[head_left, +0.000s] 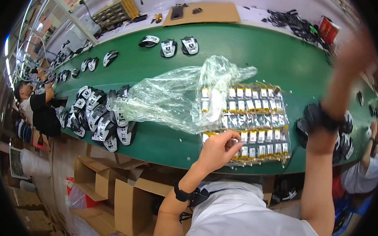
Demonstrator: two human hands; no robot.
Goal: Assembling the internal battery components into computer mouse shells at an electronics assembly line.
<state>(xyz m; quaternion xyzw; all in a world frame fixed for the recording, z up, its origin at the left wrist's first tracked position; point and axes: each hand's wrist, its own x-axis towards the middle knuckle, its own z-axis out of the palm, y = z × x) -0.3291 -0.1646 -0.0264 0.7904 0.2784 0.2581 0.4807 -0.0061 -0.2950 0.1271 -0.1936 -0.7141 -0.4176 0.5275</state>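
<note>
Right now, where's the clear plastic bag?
Centre of the head view: the clear plastic bag lies on the green table, from the black-and-white shells at left to the batteries at right.

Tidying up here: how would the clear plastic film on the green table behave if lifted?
The clear plastic film would likely be floppy, since it lies in loose creases. It is probably light, being thin enough to show the green table through it. It might catch on the battery cells, since it seems to overlap some of them.
</note>
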